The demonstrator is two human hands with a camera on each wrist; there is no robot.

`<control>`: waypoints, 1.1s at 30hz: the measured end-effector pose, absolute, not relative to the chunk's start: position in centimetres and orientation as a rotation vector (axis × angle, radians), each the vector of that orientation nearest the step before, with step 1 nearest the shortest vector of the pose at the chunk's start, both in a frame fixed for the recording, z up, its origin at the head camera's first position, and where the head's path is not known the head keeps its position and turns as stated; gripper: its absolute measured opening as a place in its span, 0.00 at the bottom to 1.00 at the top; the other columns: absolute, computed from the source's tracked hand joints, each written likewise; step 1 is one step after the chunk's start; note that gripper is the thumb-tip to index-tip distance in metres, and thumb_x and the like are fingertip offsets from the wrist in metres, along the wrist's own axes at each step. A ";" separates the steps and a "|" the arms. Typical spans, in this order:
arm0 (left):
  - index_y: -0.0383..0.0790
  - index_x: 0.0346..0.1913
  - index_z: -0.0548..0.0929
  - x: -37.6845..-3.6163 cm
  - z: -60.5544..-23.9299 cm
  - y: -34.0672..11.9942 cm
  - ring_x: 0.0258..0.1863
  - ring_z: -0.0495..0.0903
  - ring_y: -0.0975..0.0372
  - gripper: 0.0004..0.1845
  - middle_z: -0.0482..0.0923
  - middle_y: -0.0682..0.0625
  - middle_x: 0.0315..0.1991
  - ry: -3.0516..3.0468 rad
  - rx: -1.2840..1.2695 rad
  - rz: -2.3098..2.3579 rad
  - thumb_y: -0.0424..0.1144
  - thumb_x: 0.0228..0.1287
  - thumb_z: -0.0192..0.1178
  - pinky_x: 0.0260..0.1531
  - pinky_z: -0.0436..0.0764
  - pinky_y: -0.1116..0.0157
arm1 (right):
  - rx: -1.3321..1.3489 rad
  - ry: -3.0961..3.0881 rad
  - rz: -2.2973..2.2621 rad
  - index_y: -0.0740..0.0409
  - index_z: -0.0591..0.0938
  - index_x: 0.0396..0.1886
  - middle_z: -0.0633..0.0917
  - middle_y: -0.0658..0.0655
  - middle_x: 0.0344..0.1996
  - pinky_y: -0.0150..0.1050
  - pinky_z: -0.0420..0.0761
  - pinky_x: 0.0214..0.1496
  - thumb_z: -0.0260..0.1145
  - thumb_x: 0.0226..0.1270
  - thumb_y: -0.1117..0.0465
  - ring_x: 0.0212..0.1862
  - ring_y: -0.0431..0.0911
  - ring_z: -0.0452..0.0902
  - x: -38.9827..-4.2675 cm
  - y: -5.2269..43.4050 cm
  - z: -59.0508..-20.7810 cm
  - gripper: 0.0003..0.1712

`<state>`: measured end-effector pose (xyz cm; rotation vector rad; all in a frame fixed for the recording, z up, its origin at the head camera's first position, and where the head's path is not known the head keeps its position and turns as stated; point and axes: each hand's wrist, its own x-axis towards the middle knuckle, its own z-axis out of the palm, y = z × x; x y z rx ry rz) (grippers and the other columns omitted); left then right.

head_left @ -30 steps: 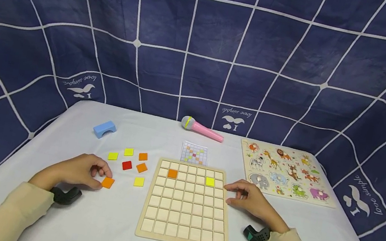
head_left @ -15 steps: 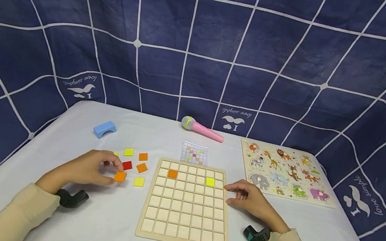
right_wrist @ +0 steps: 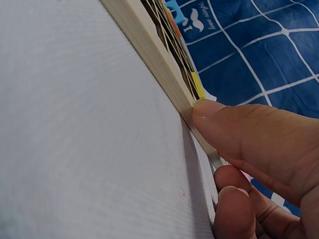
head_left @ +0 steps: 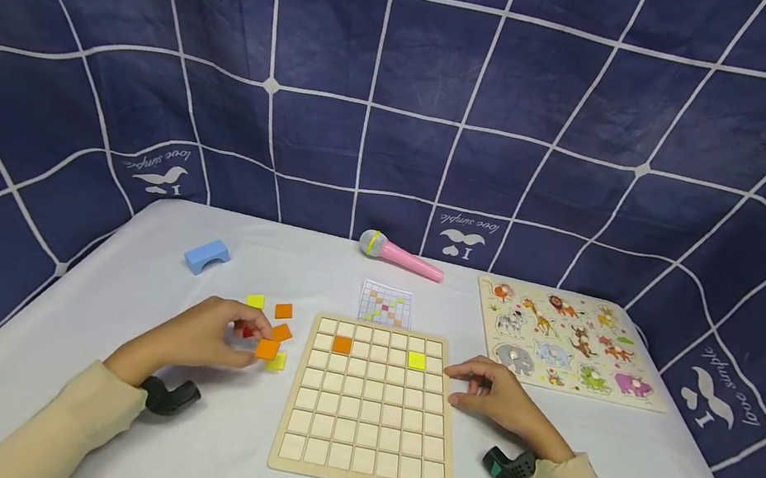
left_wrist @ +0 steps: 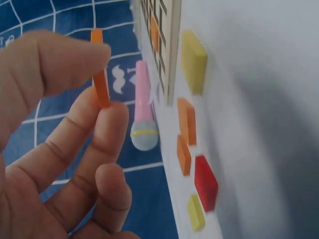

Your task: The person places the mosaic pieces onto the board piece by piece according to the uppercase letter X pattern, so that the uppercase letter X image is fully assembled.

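A person's left hand (head_left: 206, 332) pinches 1 orange tile (head_left: 267, 349) between thumb and fingertips, raised above the white worktop (head_left: 205, 457) and just beside the left edge of a wooden grid board (head_left: 371, 412). The relation that seems to count runs sideways: the board lies to the right of the grip, across a short gap, with the tile roughly level with the 3rd row from the board's far edge in the head view. The tile, square, shows no long axis; the left wrist view catches it edge-on. The left hand is the nearer to the board's left edge, while the right hand (head_left: 490, 390) touches the right edge with relaxed fingers and holds no tile. 5 loose tiles are in sight around the left hand: 1 red tile (left_wrist: 206, 184), 2 orange pieces (left_wrist: 187, 122) and 2 yellow pieces (left_wrist: 193, 62), 1 of them partly hidden behind the held tile in the head view. On the board, the 2nd row from the far edge carries 1 orange square (head_left: 342, 344) and 1 yellow square (head_left: 416, 360), in the 2nd and 6th columns from the left.
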<state>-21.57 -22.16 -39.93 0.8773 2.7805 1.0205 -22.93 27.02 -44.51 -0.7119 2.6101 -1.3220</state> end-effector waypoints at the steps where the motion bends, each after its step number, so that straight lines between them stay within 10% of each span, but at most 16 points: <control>1: 0.50 0.42 0.89 -21.6 -39.9 -21.9 0.37 0.77 0.59 0.13 0.82 0.58 0.34 2.787 0.872 1.020 0.33 0.56 0.78 0.40 0.76 0.66 | -0.710 2.612 -1.320 0.65 0.90 0.55 0.85 0.55 0.43 0.32 0.75 0.38 0.82 0.63 0.65 0.36 0.38 0.73 -22.9 27.0 -44.5 0.21; 33: 0.52 0.45 0.90 -23.8 -40.1 -13.7 0.38 0.77 0.60 0.12 0.87 0.60 0.40 2.764 0.874 0.980 0.39 0.58 0.79 0.40 0.76 0.61 | -0.707 2.578 -1.370 0.66 0.90 0.54 0.84 0.55 0.40 0.31 0.74 0.36 0.82 0.62 0.67 0.35 0.39 0.72 -23.0 27.0 -44.6 0.21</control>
